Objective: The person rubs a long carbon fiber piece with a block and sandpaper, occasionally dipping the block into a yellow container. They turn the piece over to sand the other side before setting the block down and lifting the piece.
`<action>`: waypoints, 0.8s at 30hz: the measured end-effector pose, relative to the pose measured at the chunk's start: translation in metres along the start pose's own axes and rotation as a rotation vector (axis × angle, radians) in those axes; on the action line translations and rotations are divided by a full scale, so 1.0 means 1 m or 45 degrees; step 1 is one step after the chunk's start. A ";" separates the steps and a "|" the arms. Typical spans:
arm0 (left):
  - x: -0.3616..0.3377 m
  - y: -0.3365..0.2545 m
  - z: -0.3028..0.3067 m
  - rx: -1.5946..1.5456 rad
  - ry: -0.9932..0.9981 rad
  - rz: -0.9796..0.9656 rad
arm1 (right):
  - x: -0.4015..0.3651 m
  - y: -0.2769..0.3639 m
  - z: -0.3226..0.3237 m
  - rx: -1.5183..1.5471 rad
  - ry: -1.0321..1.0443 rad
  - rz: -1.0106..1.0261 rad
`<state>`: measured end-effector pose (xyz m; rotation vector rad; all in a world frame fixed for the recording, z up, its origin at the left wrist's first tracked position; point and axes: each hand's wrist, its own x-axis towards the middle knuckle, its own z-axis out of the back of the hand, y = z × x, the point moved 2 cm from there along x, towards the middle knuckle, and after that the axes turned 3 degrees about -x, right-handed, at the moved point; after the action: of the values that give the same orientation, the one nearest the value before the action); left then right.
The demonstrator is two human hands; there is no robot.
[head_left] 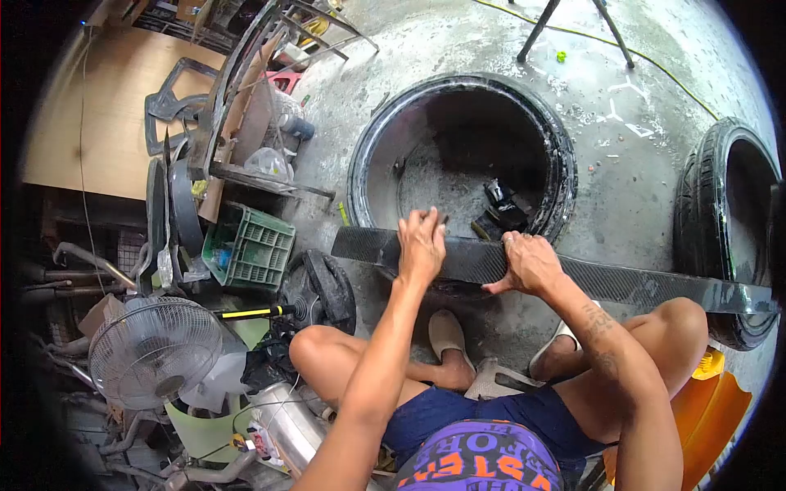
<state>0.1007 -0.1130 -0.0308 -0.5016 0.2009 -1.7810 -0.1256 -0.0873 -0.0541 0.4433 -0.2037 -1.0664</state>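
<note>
Left hand [422,245] and right hand [530,263] both clamp the carbon-fibre strip [639,282], fingers curled over its far edge. The strip lies across the near rim of the flat tyre [559,164], likely for support. Its right end reaches the second tyre [700,196].

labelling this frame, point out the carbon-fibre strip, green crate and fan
long black woven carbon-fibre strip [639,284]: head view, its bare right stretch
green plastic crate [258,245]: head view, slatted side
grey round floor fan [155,352]: head view, wire guard
</note>
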 end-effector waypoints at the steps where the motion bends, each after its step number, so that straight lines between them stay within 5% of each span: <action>1: -0.011 -0.009 0.002 0.057 -0.006 0.007 | -0.001 0.000 0.001 0.001 -0.001 -0.003; 24: -0.010 0.004 0.013 0.020 0.074 0.076 | 0.002 -0.002 -0.006 0.039 -0.062 0.012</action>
<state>0.1121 -0.1027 -0.0230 -0.4285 0.2398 -1.7392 -0.1242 -0.0882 -0.0599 0.4437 -0.2655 -1.0671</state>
